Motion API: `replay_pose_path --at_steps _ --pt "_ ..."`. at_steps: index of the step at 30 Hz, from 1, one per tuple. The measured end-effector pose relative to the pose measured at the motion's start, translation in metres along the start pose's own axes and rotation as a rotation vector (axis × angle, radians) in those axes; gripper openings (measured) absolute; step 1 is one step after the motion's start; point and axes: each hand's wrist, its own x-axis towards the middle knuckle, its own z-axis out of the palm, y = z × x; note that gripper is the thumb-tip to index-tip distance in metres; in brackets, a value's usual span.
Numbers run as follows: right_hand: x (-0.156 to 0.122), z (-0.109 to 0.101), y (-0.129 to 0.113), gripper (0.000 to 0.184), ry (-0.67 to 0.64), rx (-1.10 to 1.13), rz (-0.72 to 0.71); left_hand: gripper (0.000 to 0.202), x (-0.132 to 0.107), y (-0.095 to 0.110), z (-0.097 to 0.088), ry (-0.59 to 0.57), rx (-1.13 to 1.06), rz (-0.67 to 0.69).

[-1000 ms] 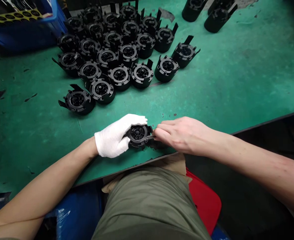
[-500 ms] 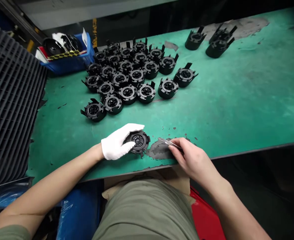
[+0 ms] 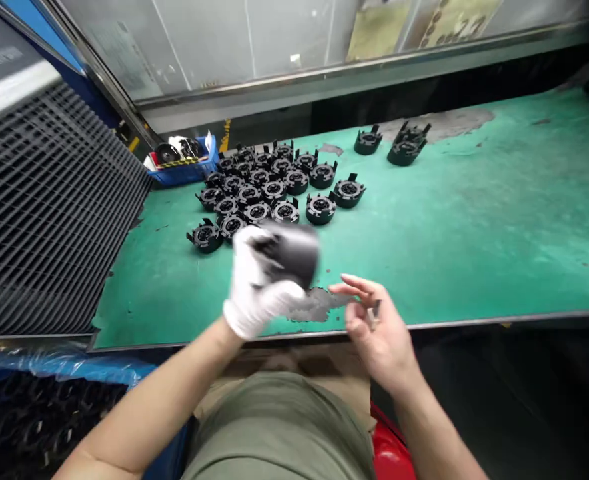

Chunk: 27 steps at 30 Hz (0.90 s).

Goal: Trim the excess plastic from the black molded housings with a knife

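My left hand (image 3: 257, 287), in a white glove, is closed around a black round plastic housing (image 3: 297, 253). The housing is lifted above the table and tilted, its smooth side toward the right; motion blurs it. To its right is my bare right hand (image 3: 377, 333), palm partly turned up and fingers curled. A slim knife (image 3: 375, 309) is tucked in that hand, with only a short piece showing between thumb and fingers. Behind my left hand, several similar black housings (image 3: 274, 190) with upright tabs stand grouped on the green table (image 3: 454, 253).
A blue bin (image 3: 181, 175) with mixed parts sits at the back left. Stacked grey ridged trays (image 3: 59, 213) line the left side. More black housings (image 3: 367, 141) stand at the back right. Below left, a plastic-lined crate holds many dark parts (image 3: 39, 420).
My left hand has raised the housing off the table and turned it over sideways. My right hand has rolled palm up, the knife shifting from a forward-pointing grip into the palm. The view has tilted up.
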Motion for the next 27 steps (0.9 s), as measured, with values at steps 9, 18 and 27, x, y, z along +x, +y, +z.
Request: replay_pose_path --at_steps 9,18,27 --pt "-0.010 0.022 0.006 0.090 -0.055 0.198 0.023 0.095 -0.041 -0.007 0.062 0.042 -0.434 -0.277" --pt "0.095 0.019 -0.014 0.024 -0.230 -0.321 -0.555 0.042 -0.030 -0.022 0.044 -0.151 -0.165 -0.274" --pt "0.121 0.033 0.007 0.033 0.463 -0.150 -0.167 0.038 0.000 -0.028 0.079 -0.135 -0.278 -0.349"
